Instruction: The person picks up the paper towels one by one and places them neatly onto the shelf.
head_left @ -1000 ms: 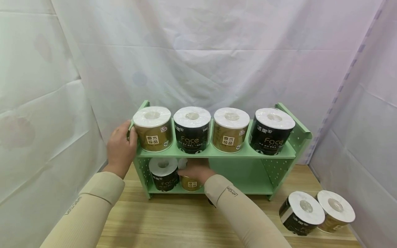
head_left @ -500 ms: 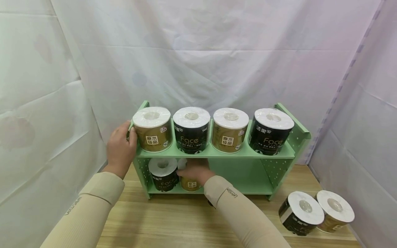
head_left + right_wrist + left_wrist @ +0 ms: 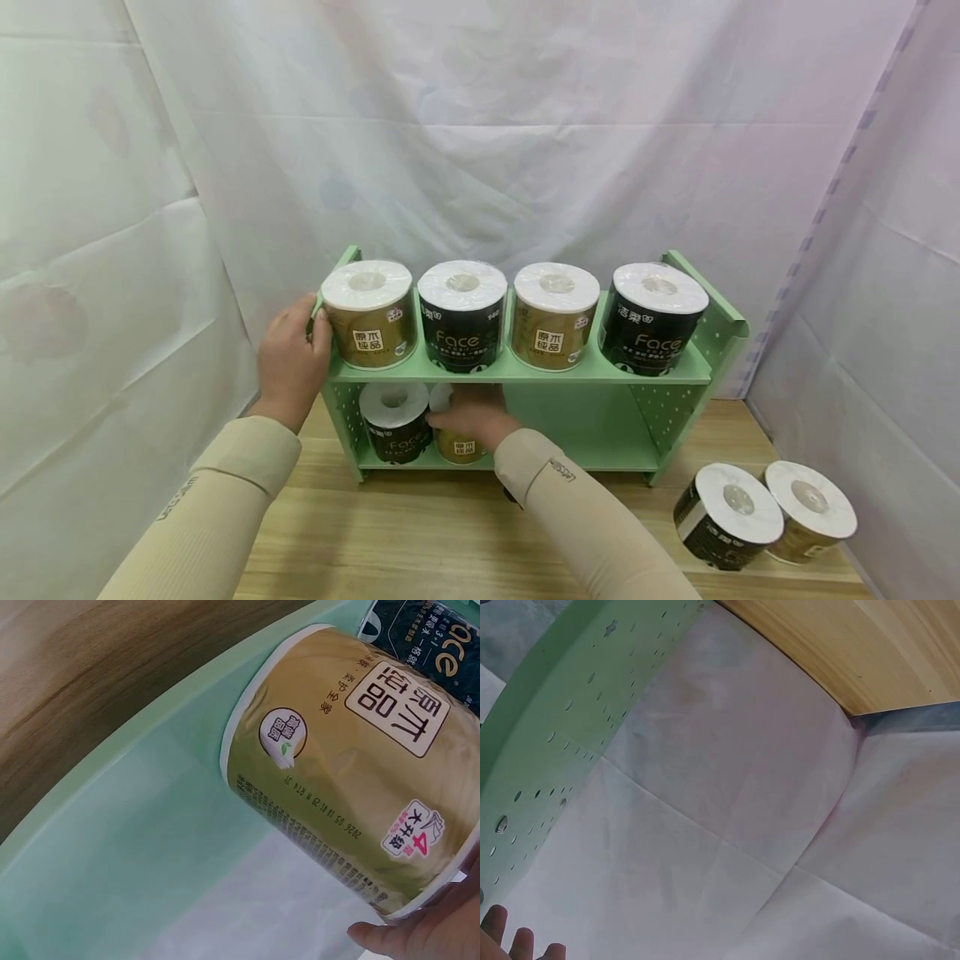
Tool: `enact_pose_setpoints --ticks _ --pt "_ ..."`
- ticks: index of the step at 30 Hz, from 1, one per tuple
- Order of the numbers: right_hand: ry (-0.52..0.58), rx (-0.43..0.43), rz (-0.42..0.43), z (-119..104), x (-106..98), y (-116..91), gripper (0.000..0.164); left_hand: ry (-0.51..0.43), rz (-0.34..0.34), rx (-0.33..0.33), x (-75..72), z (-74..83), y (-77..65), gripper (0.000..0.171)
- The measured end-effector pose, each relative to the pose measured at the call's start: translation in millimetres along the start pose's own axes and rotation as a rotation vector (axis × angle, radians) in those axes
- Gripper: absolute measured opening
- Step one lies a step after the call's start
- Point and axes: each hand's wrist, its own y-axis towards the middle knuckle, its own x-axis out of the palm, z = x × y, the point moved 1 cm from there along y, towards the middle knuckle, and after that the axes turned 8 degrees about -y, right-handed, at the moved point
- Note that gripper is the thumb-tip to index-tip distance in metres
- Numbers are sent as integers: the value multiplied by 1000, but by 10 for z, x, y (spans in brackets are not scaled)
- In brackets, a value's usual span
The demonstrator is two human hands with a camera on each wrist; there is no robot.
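A green two-tier shelf rack (image 3: 588, 425) stands on the wooden table, its side panels dotted with holes. My left hand (image 3: 291, 362) grips its left side panel (image 3: 570, 727) near the top, thumb toward the front. On the lower tier, my right hand (image 3: 480, 414) reaches in from the front and holds a gold-wrapped toilet paper roll (image 3: 337, 772) by its top end. That roll stands upright; the hand hides part of its white top in the head view. Close by on its left is a black-wrapped roll (image 3: 403, 437), upright at the tier's left end.
Gold rolls (image 3: 367, 335) and black rolls (image 3: 459, 337) alternate in a row along the upper tier. A black roll (image 3: 723, 525) and a gold roll (image 3: 806, 533) stand together on the table (image 3: 390, 542) at the right. White cloth (image 3: 495, 183) hangs behind and at both sides.
The head view has shifted very slightly. Both hands and all the rolls keep their places.
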Motion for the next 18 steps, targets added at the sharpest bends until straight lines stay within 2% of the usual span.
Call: enact_pose_setpoints --ticks 7,12,15,18 --pt "80 1 -14 52 -2 -59 85 6 -4 -27 9 16 -6 35" --pt "29 -30 65 74 -68 -118 70 13 -10 -55 -11 43 0 36" --pt "13 -35 83 95 -109 -165 62 16 -21 -71 -28 54 8 36" --pt "-19 -45 113 144 -118 -215 65 17 -37 -85 -38 60 15 37"
